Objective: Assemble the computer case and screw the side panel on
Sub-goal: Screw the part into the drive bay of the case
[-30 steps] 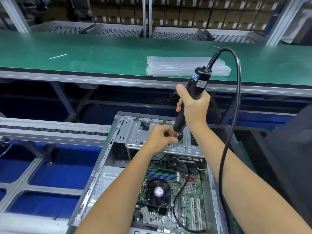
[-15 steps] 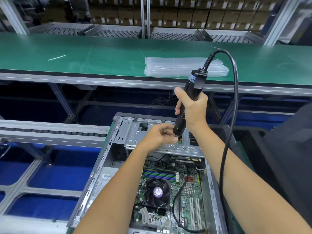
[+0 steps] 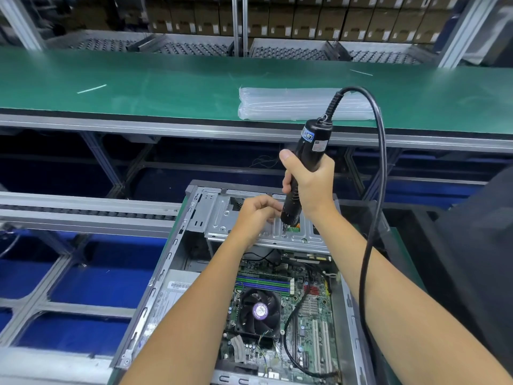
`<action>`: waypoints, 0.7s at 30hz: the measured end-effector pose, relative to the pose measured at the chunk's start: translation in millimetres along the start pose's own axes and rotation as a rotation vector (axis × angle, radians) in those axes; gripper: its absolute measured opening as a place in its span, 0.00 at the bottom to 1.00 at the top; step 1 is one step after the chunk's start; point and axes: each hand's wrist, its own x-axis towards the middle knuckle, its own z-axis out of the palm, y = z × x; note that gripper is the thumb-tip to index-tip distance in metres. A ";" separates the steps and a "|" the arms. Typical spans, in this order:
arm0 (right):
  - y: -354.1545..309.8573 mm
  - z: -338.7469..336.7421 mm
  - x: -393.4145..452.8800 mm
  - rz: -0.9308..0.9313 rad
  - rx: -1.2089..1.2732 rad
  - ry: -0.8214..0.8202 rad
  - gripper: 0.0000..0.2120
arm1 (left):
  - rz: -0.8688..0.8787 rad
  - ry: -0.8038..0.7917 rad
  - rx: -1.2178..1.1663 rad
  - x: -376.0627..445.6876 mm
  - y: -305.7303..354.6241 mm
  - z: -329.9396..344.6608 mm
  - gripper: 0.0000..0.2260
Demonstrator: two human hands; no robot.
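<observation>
An open computer case (image 3: 155,287) lies flat below me, with its motherboard (image 3: 308,318) and black CPU fan (image 3: 259,311) exposed. A silver drive bracket (image 3: 219,215) spans the case's far end. My right hand (image 3: 311,184) grips a black electric screwdriver (image 3: 308,157), held nearly upright with its bit down on the bracket. My left hand (image 3: 256,215) is beside the tool's tip, fingers curled and pinched near the bit; what they hold is hidden. The tool's black cable (image 3: 380,168) loops up and down past my right forearm.
A green conveyor belt (image 3: 166,87) runs across behind the case, carrying a stack of clear plastic bags (image 3: 294,107). A roller rail (image 3: 83,212) lies to the left over blue bins (image 3: 91,284). Stacked cartons (image 3: 305,18) line the back.
The screwdriver has tilted slightly more upright and my left fingers have drawn back a little from the bit. Both hands stay over the bracket.
</observation>
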 end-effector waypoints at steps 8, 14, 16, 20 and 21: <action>1.4 -2.8 -1.6 -0.020 -0.004 -0.017 0.14 | 0.011 -0.016 0.010 -1.1 -0.6 -0.3 0.13; 2.9 0.1 -5.0 -0.034 0.016 -0.085 0.17 | 0.018 -0.033 -0.006 -0.9 0.0 0.5 0.15; 4.2 2.0 -6.9 -0.044 -0.002 -0.109 0.17 | 0.020 -0.032 -0.016 -1.4 0.4 0.5 0.16; 4.0 3.0 -7.4 -0.044 -0.014 -0.117 0.15 | 0.014 -0.025 -0.012 -3.0 1.7 0.9 0.15; 3.7 3.0 -7.2 -0.042 -0.014 -0.112 0.14 | 0.008 -0.017 -0.015 -3.0 2.1 1.1 0.15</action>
